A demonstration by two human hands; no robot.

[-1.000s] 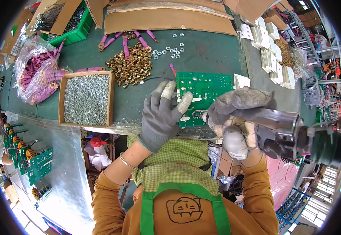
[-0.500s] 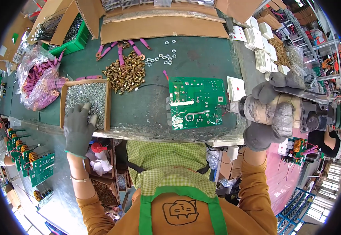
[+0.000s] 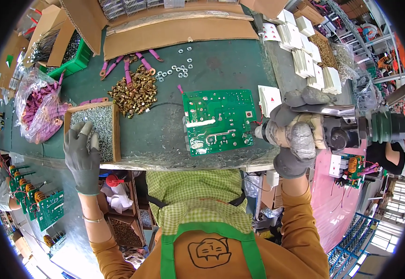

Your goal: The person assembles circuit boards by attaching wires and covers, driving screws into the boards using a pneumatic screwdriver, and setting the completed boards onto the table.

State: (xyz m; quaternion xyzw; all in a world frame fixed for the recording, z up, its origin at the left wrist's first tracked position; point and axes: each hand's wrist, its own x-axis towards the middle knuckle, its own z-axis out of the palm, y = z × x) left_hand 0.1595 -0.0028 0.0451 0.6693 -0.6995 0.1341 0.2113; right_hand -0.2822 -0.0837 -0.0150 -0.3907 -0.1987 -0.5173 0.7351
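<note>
My left hand (image 3: pixel 82 160), in a grey glove, reaches into a shallow cardboard tray (image 3: pixel 116 132) of small silvery screws (image 3: pixel 97 118). Its thumb stands apart from the fingers, whose tips touch the screws; no screw shows clearly in them. Gloved too, my right hand (image 3: pixel 298 146) grips a tape-wrapped power screwdriver (image 3: pixel 344 133), held sideways. The tool's nose points left, at the right edge of a green circuit board (image 3: pixel 221 122) lying flat on the bench with its solder side up. The bit's tip is too small to make out.
Brass-coloured fasteners (image 3: pixel 132 95) are heaped behind the tray, near purple-sleeved cable lugs (image 3: pixel 128 72) and loose washers (image 3: pixel 182 69). A plastic bag of lugs (image 3: pixel 39 109) lies left. White card stacks (image 3: pixel 300 51) line the right. Cardboard (image 3: pixel 179 39) borders the back.
The whole view has shifted, with the bench things sliding left. My left hand stays in the screw tray, its fingers slightly shifted. My right hand still holds the screwdriver at the board's right edge.
</note>
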